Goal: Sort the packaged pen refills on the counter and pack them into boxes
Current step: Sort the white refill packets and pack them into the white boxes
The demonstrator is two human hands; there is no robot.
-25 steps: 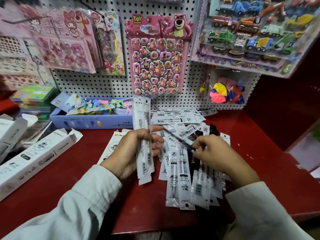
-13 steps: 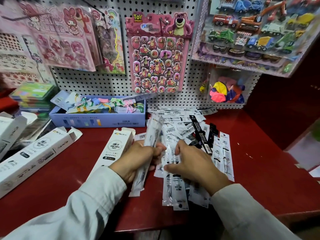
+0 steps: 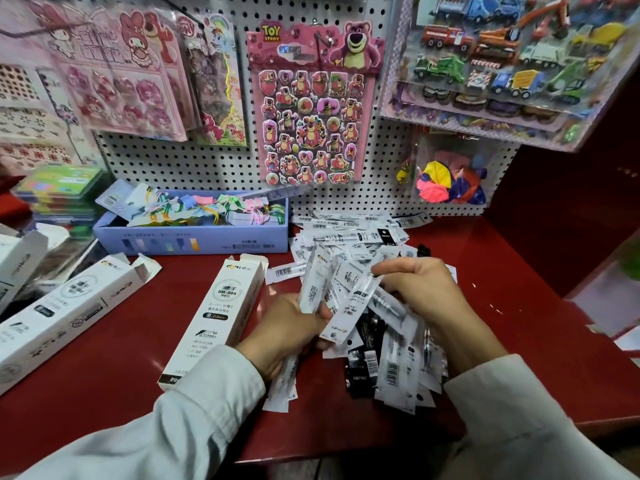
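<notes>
The red counter (image 3: pixel 519 341) carries everything, and most of the packaged pen refills (image 3: pixel 349 233) lie in a loose heap on it, spreading from under both hands to just beyond the fingertips. To the outside of the left hand (image 3: pixel 284 327) lies a long white refill box (image 3: pixel 221 317) with its far flap open, and farther out on that side a second white box (image 3: pixel 65 317), also open-ended.

The left hand grips a small bundle of white sleeves (image 3: pixel 313 289), fingers curled round them so they stand up from the fist. The right hand (image 3: pixel 415 292) pinches one white packet (image 3: pixel 353 303) by its upper end, the packet slanting down toward the left hand's bundle. The hands are close but not touching.

The packets look light, thin and glossy, so I judge they will slide over each other and fan out of a loose grip. Each seems stiff along its refill and floppy at the sealed ends; hold it mid-length, across the refill.

The black packets (image 3: pixel 363 358) are partly buried under the right hand. Print on the sleeves is too small to read, so the sorting types cannot be told. Whether the boxes hold anything is hidden.
</notes>
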